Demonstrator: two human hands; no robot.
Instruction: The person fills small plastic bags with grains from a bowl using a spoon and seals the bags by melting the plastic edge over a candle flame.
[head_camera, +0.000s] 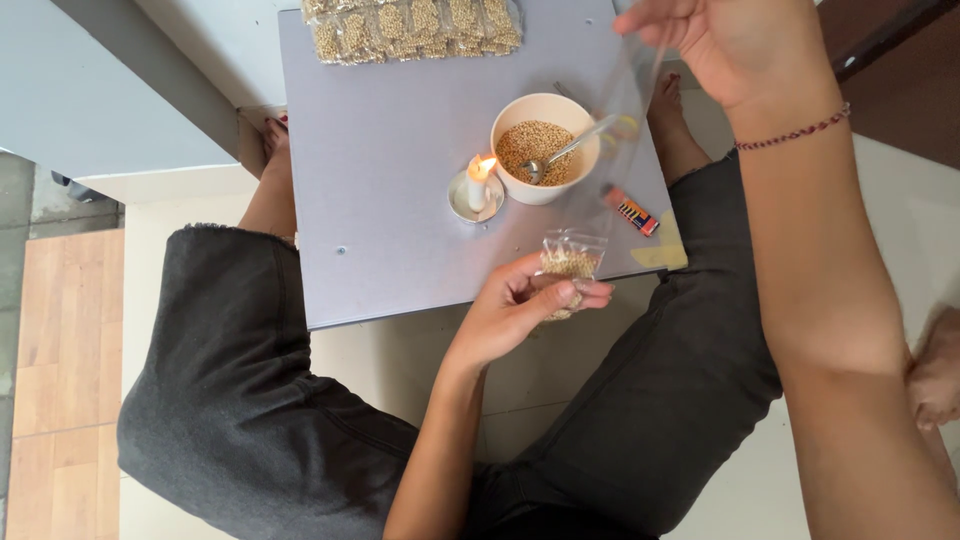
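Observation:
My left hand (520, 305) holds a small clear plastic bag of tan seeds (568, 265) at the near edge of a grey board (390, 180). My right hand (735, 40), raised at the top right, pinches a long strip of clear plastic film (630, 110) that hangs down toward the bag. Under the film stands a cream bowl of seeds (545, 145) with a metal spoon (575, 148) in it. Left of the bowl, touching it, a lit white candle (478, 185) burns on a small saucer.
A row of several filled seed bags (410, 28) lies along the board's far edge. A lighter (632, 212) rests near the board's right side, beside a yellow patch (662, 255). My dark-trousered legs (230, 380) flank the board; a white cabinet (110, 90) is at left.

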